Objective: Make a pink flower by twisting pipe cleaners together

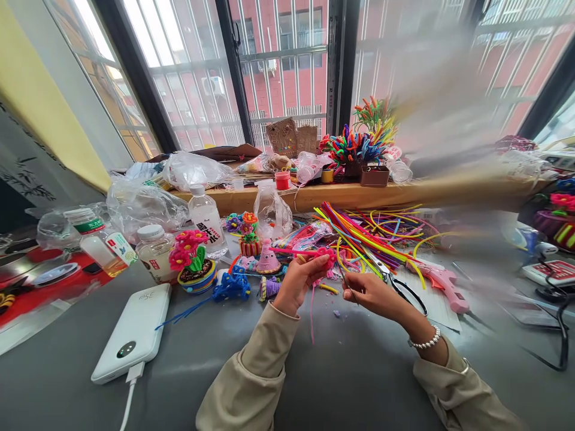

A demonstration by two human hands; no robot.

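My left hand (297, 281) pinches a bright pink pipe-cleaner flower (327, 258). A straight pink stem sticks out of it to the left, and a thinner pink strand (312, 317) hangs below. Close on its right, my right hand (371, 293) is closed on a thin dark metal tool (345, 280) pointing up toward the flower. The tool is mostly covered by my fingers, so its exact kind is unclear. Behind my right hand lie black-handled scissors (411, 294). A blue pipe-cleaner flower (231, 286) with long stems rests on the table left of my hands.
A bundle of colored pipe cleaners (354, 236) lies behind my hands, with a pink glue gun (449, 288) at right. To the left are a potted pipe-cleaner flower (196, 281), a white power bank (135, 332) with a cable, and bottles (206, 218). A blur smears the right side.
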